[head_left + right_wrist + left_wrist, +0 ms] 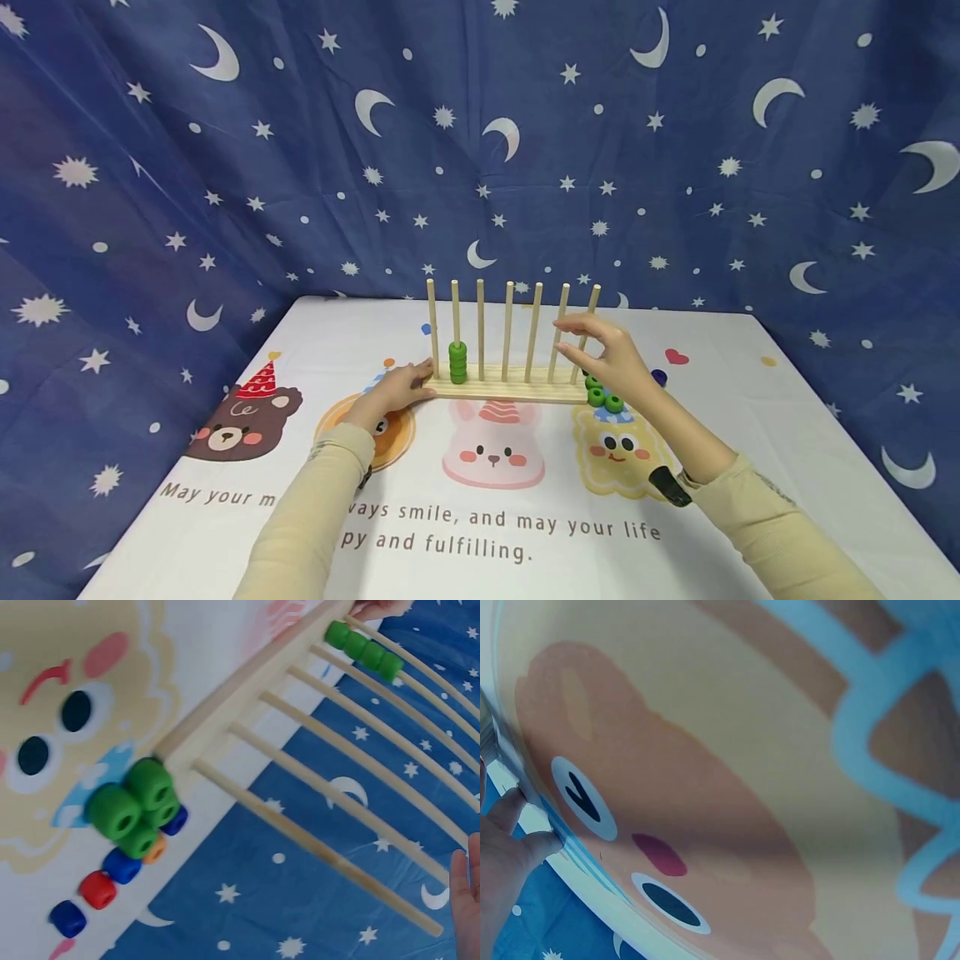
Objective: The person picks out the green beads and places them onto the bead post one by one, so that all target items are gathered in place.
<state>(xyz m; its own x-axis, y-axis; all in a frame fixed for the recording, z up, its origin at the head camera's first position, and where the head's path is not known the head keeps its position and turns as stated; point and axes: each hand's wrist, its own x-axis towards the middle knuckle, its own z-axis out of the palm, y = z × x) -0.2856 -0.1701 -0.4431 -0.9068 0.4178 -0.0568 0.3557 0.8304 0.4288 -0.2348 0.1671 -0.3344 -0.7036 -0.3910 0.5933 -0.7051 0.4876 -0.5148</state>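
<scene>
Rack [510, 389]: seven pegs, green beads [457, 362] | left hand [401, 387] flat on it; right hand [611, 354] empty, fingers relaxed

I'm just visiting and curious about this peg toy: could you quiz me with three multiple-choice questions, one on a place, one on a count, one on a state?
1. Where are the threaded green beads?
A. second peg from the left
B. middle peg
C. last peg

2. How many pegs does the rack have?
A. five
B. seven
C. nine

3. What is the right hand doing?
A. lying flat on the table
B. raised by the right-end pegs
C. gripping the threaded beads

Answers: 1 A, the stack sits there. 2 B, seven stand upright. 3 B, its fingers reach toward those pegs.
</scene>
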